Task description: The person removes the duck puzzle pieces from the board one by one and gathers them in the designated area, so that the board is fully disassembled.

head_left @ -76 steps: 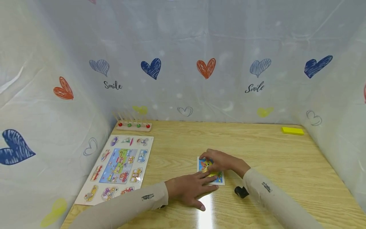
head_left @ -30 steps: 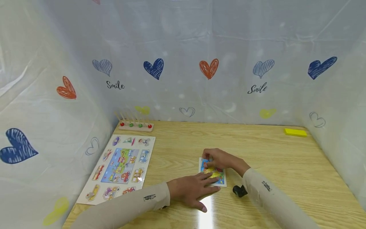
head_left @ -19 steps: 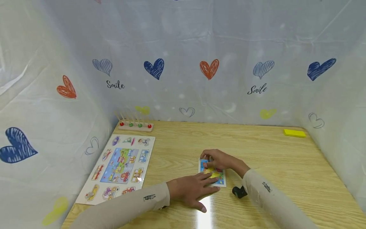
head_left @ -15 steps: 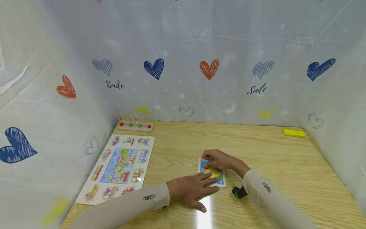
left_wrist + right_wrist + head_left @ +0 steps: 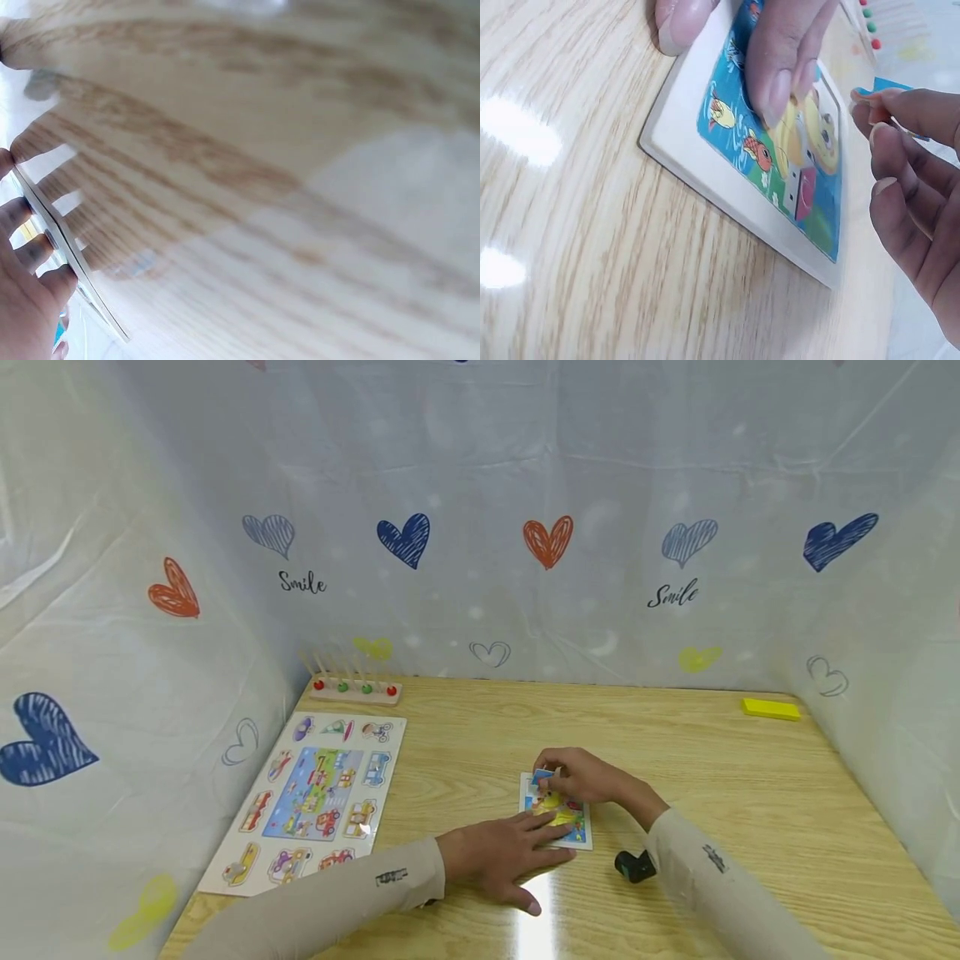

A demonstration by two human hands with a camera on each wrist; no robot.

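A small white-framed picture puzzle (image 5: 588, 839) lies on the table, its blue, yellow and green picture partly covered by hands. My left hand (image 5: 506, 856) rests across its near left part with fingers spread; in the left wrist view the fingers (image 5: 34, 251) touch the frame's edge. Between thumb and fingers, my right hand (image 5: 585, 774) pinches a blue puzzle piece (image 5: 543, 775) at the puzzle's far left corner. The right wrist view shows this piece (image 5: 891, 85) lifted off the frame (image 5: 727, 202), with the right hand (image 5: 922, 172) beside it.
At the left lies a large vehicle puzzle board (image 5: 388, 735), with a wooden peg rack (image 5: 352, 695) holding red and green beads behind it. A yellow block (image 5: 770, 708) sits at the far right. A black object (image 5: 634, 866) is beside the right sleeve. Patterned sheets surround the table.
My right hand has risen slightly and shifted right, and the blue piece in its fingers now stands tilted up from the puzzle. The left hand has stayed in place.
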